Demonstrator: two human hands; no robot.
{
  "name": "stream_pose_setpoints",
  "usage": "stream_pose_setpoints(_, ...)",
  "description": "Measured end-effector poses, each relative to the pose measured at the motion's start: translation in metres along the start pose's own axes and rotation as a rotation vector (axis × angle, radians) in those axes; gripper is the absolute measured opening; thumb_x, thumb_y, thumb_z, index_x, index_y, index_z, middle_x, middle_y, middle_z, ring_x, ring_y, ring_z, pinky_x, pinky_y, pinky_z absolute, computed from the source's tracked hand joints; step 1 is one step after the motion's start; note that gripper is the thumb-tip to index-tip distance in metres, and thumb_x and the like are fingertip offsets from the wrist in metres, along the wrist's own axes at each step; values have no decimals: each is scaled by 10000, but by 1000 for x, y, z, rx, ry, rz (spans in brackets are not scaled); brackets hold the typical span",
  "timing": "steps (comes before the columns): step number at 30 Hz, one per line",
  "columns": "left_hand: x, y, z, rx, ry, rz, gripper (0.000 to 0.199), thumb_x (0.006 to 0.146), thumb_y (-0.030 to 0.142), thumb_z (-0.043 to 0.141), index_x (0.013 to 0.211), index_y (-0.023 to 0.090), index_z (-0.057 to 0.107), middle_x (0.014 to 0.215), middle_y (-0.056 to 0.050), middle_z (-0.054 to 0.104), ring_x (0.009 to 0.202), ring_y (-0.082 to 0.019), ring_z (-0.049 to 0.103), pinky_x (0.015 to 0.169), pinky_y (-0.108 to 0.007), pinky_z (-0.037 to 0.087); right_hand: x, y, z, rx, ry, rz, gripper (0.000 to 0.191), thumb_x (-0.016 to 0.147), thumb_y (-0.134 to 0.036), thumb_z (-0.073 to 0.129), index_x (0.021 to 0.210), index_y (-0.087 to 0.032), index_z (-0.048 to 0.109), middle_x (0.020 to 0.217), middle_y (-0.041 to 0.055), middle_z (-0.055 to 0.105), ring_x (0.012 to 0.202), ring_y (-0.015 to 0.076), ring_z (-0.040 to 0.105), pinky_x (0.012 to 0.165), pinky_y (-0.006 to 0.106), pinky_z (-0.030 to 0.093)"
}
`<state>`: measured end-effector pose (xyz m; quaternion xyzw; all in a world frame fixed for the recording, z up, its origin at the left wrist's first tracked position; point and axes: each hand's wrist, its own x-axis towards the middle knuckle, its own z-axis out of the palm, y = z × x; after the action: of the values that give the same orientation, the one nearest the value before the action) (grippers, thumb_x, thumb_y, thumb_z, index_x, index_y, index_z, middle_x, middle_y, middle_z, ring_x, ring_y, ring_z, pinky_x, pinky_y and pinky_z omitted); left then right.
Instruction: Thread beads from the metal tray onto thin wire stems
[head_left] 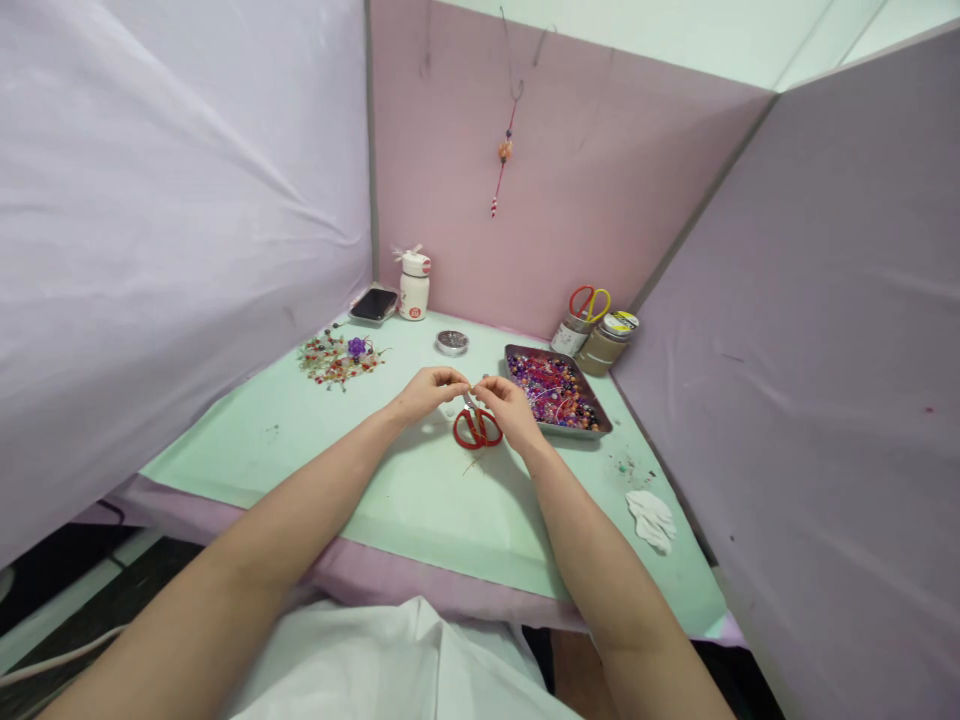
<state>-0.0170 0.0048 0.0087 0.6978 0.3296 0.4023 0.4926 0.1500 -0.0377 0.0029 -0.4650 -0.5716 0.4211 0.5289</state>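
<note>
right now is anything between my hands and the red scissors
Nothing solid that I can see: the scissors lie just below the fingertips of the left hand and right hand. Only a thin orange thread seems to trail over the handles.

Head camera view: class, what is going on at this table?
A person's bare left hand and right hand meet, pinching something too small to identify. Red-handled scissors lie just beneath them on the pale green tabletop. A shallow metal tray of multicoloured beads sits to the right, a scattered pile of small red pieces to the left.
</note>
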Motion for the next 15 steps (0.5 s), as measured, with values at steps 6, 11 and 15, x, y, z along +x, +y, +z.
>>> stream_pose_setpoints(6, -1, 1, -1, -198, -108, -77, 225, 650, 359, 729, 763, 166, 702, 782, -22, 643, 670, -98, 513, 614, -241, 376, 2, 1, -1, 30, -2, -71, 168, 736, -358, 605, 757, -199, 554, 679, -35, 538, 626, 104, 477, 626, 245, 390)
stream_pose_setpoints(11, -3, 9, -6, -415, -40, -72, 193, 601, 316, 780, 702, 165, 713, 1073, -66, 638, 775, -106, 553, 672, -249, 431, 5, 6, -3, -81, 49, -97, 167, 742, -367, 577, 765, -203, 554, 681, -30, 527, 608, 110, 442, 595, 246, 362)
stream_pose_setpoints(15, -2, 9, -6, -479, 19, -100, 207, 575, 296, 801, 707, 159, 718, 865, -59, 671, 739, -107, 548, 657, -246, 432, 6, 10, -5, -234, 88, -115, 152, 768, -353, 546, 747, -202, 554, 680, -17, 543, 607, 124, 453, 605, 257, 364)
